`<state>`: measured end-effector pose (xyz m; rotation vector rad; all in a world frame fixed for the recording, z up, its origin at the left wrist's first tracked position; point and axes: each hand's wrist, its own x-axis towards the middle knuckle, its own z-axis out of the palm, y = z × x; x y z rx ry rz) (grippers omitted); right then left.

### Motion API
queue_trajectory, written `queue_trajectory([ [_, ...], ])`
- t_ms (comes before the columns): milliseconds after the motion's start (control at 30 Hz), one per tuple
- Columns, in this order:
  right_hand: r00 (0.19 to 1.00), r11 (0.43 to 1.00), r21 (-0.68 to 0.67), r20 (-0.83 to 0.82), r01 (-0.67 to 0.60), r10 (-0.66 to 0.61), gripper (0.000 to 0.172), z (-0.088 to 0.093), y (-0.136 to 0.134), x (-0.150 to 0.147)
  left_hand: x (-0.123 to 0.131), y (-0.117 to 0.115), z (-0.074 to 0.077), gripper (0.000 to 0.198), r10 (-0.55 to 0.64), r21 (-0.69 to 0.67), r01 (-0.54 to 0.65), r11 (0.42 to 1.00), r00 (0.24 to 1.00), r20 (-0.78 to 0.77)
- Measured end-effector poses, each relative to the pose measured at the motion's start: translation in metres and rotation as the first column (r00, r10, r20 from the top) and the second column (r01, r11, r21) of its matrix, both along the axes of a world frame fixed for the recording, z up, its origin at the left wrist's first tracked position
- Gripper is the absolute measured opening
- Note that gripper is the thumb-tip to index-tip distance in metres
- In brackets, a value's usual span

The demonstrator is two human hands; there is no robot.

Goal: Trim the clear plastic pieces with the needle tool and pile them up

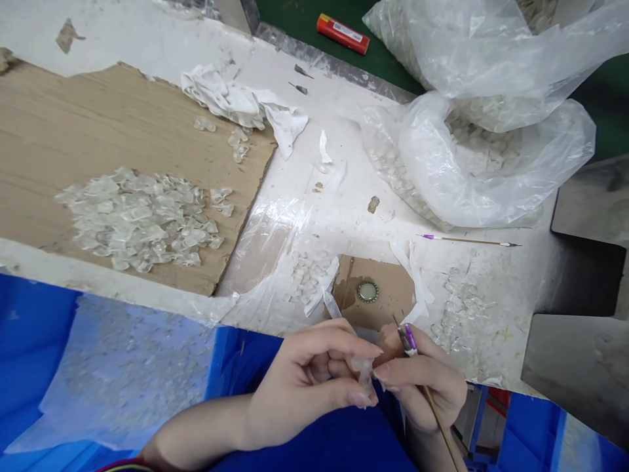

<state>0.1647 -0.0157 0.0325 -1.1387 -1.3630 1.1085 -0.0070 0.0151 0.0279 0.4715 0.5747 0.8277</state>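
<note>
Between the thumb and fingers of my left hand (pixel 309 373) is a small translucent plastic piece (pixel 362 368). My right hand (pixel 427 380) grips a thin wooden stick (pixel 435 410) with purple and grey needle tips at its upper end. The right fingertips come close to the piece; whether they touch it, I cannot tell. Just beyond my hands, a cardboard square (pixel 393 282) is taped to the table, with a bottle cap (pixel 367 292) on it. Small clear pieces (pixel 307 272) lie left of the square, and thin clear scraps (pixel 462 308) lie right of it.
A heap of clear pieces (pixel 147 219) rests on a cardboard sheet (pixel 34 131) by a crumpled white cloth (pixel 226 98). Filled plastic bags (pixel 442 177) stand at the back right. Another needle-tipped stick (pixel 472 241) lies on the table. A red box (pixel 343 34) is farther back.
</note>
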Motion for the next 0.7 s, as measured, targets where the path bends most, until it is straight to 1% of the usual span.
queue_trajectory([
  [167, 0.993, 0.997, -0.035, -0.095, -0.07, 0.066, 0.014, -0.0018, 0.0028, -0.0006, -0.0005, -0.0023, -0.0011, 0.028, -0.018, -0.006, 0.018, 1.0, 0.999, -0.036],
  [267, 0.994, 0.997, -0.055, -0.094, -0.058, 0.052, 0.008, -0.0032, 0.003, -0.0007, -0.0013, -0.0039, -0.0015, 0.026, -0.006, 0.006, 0.007, 1.0, 0.997, -0.076],
  [333, 0.995, 0.997, -0.042, -0.082, -0.057, 0.054, 0.008, -0.0045, 0.0031, -0.0025, -0.0019, -0.0046, -0.0014, 0.026, 0.012, 0.051, -0.006, 0.999, 0.994, -0.111],
  [433, 0.997, 0.998, 0.042, -0.061, -0.036, 0.039, 0.011, -0.0062, 0.0036, -0.0071, -0.0018, -0.005, -0.0009, 0.029, 0.047, 0.164, -0.021, 0.986, 0.986, -0.158],
  [500, 0.999, 0.997, 0.076, -0.053, -0.007, 0.011, 0.008, -0.0069, 0.0039, -0.0094, -0.001, -0.0048, -0.0002, 0.032, 0.064, 0.213, -0.026, 0.977, 0.983, -0.174],
  [567, 0.998, 0.998, 0.064, -0.055, 0.002, 0.002, 0.006, -0.0071, 0.0038, -0.0103, -0.0002, -0.0044, 0.0005, 0.032, 0.066, 0.234, -0.022, 0.972, 0.981, -0.184],
  [700, 0.997, 0.999, 0.044, -0.079, -0.011, 0.015, 0.008, -0.0067, 0.0034, -0.0093, -0.0001, -0.0029, 0.0011, 0.033, 0.062, 0.264, -0.002, 0.964, 0.974, -0.218],
])
